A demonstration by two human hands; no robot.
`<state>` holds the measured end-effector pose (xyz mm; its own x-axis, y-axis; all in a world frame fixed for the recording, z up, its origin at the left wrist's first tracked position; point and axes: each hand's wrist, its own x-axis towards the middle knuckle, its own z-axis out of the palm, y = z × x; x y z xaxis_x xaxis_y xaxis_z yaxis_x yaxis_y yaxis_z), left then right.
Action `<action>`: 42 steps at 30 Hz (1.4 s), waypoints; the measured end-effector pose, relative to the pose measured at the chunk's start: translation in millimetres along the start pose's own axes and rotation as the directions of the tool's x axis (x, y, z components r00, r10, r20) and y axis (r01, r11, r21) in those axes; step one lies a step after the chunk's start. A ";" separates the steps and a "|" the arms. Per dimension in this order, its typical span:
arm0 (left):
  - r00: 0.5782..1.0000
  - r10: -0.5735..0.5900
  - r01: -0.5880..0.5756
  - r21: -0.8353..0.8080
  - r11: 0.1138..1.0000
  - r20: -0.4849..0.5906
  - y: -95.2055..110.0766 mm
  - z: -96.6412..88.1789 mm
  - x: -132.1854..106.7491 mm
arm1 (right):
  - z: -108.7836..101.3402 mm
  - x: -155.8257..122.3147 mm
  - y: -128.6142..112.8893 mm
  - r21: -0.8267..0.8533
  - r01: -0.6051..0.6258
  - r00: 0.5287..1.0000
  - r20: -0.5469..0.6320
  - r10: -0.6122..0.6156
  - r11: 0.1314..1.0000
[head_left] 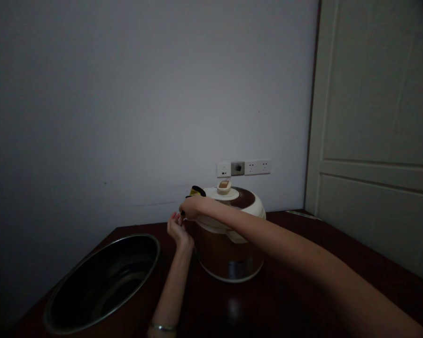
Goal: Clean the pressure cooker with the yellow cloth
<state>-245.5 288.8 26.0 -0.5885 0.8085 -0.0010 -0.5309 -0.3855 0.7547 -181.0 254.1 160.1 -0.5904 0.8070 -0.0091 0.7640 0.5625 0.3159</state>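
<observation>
A brown and cream rice cooker (232, 244) stands on the dark wooden table (303, 291), its lid closed with a small knob on top. My right hand (191, 206) reaches across to the cooker's left side, fingers closed on a small dark and yellow object (196, 190) by the lid's edge. What that object is stays unclear in the dim light. My left hand (176, 227) is raised just below and left of it, palm turned up, fingers loosely curled and apart, holding nothing. A thin bracelet circles my left wrist.
A large steel bowl (102, 281) sits at the table's left front. A row of wall sockets (243, 167) is on the grey wall behind the cooker. A pale door (377, 131) stands at the right.
</observation>
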 end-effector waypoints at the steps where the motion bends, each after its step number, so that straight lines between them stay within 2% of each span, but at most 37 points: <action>1: 1.000 -0.008 0.007 -0.012 1.000 -0.017 1.4 0.3 -0.1 | 1.2 -9.1 -3.0 0.004 0.009 1.000 -0.005 -0.009 1.000; 4: 0.999 -0.018 0.017 -0.035 0.999 -0.031 5.8 0.6 -1.8 | 6.6 -42.1 -9.8 0.005 0.042 0.998 -0.052 -0.041 0.999; 6: 0.999 -0.025 0.023 -0.049 0.999 -0.033 8.4 0.6 -4.0 | 15.4 -64.5 -12.5 -0.021 0.111 0.987 -0.118 -0.113 0.994; 10: 0.999 -0.041 0.040 -0.071 0.997 -0.017 11.7 1.6 -9.0 | 43.6 -107.7 -12.6 -0.058 0.240 0.926 -0.284 -0.247 0.969; 13: 0.999 -0.054 0.054 -0.077 0.996 0.002 13.2 3.2 -12.2 | 60.3 -140.9 -6.2 0.043 0.269 0.914 -0.326 -0.241 0.962; 16: 0.998 -0.061 0.062 -0.074 0.995 0.017 14.5 4.3 -14.6 | 66.4 -169.0 2.7 0.209 0.301 0.905 -0.370 -0.210 0.930; 18: 0.998 -0.063 0.065 -0.072 0.995 0.023 15.5 4.8 -15.5 | 66.4 -180.9 8.7 0.332 0.332 0.893 -0.412 -0.181 0.883; 20: 0.998 -0.062 0.064 -0.069 0.996 0.025 16.7 5.2 -15.7 | 66.3 -188.8 16.1 0.492 0.353 0.893 -0.430 -0.131 0.796; 22: 0.998 -0.056 0.058 -0.068 0.996 0.026 18.4 5.7 -15.2 | 69.7 -196.7 26.8 0.685 0.331 0.902 -0.433 -0.003 0.649; 23: 0.998 -0.050 0.052 -0.069 0.996 0.027 19.4 6.0 -14.7 | 73.8 -201.7 33.5 0.771 0.307 0.893 -0.435 0.110 0.558; 24: 0.999 -0.044 0.046 -0.072 0.996 0.028 20.4 6.3 -14.3 | 79.7 -207.5 40.8 0.840 0.283 0.863 -0.434 0.260 0.464; 25: 0.999 -0.038 0.040 -0.076 0.996 0.031 21.3 6.7 -13.9 | 87.3 -213.8 48.3 0.887 0.267 0.796 -0.424 0.432 0.378; 26: 0.999 -0.033 0.035 -0.080 0.996 0.033 22.0 7.0 -13.6 | 96.5 -220.2 55.2 0.913 0.266 0.688 -0.405 0.602 0.309; 27: 0.999 -0.028 0.030 -0.082 0.996 0.034 22.5 7.3 -13.5 | 106.6 -225.9 61.0 0.927 0.269 0.551 -0.371 0.748 0.261; 29: 0.999 -0.016 0.019 -0.081 0.997 0.037 22.9 8.1 -14.0 | 127.6 -232.8 67.0 0.936 0.260 0.268 -0.307 0.913 0.239; 30: 0.999 -0.010 0.013 -0.068 0.998 0.048 22.7 8.7 -14.7 | 137.2 -232.9 66.3 0.937 0.241 0.166 -0.298 0.940 0.254; 31: 0.998 -0.007 0.010 -0.046 0.999 0.070 22.4 9.4 -15.7 | 145.5 -230.6 63.1 0.935 0.217 0.109 -0.307 0.945 0.279; 32: 0.995 -0.012 0.014 -0.019 1.000 0.101 22.0 10.3 -17.2 | 152.2 -226.0 57.3 0.932 0.199 0.095 -0.326 0.941 0.303; 35: 0.976 -0.068 0.057 0.056 0.997 0.209 20.6 13.8 -22.9 | 161.8 -204.6 29.9 0.923 0.193 0.183 -0.367 0.912 0.333; 36: 0.969 -0.080 0.067 0.066 0.996 0.232 20.1 15.0 -24.9 | 162.2 -197.2 19.4 0.922 0.204 0.195 -0.368 0.909 0.330; 40: 0.965 -0.070 0.046 0.098 0.994 0.253 16.9 18.0 -29.2 | 161.4 -179.8 -15.8 0.919 0.217 0.144 -0.363 0.921 0.329; 42: 0.965 -0.058 0.031 0.109 0.994 0.257 14.4 18.1 -27.9 | 163.4 -178.5 -27.7 0.904 0.188 0.113 -0.409 0.905 0.385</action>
<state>-225.7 268.7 48.8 -0.3798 0.9167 0.1240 -0.4788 -0.3095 0.8216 -54.3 123.8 -2.0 0.5189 0.5267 0.6733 0.4182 0.5305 -0.7373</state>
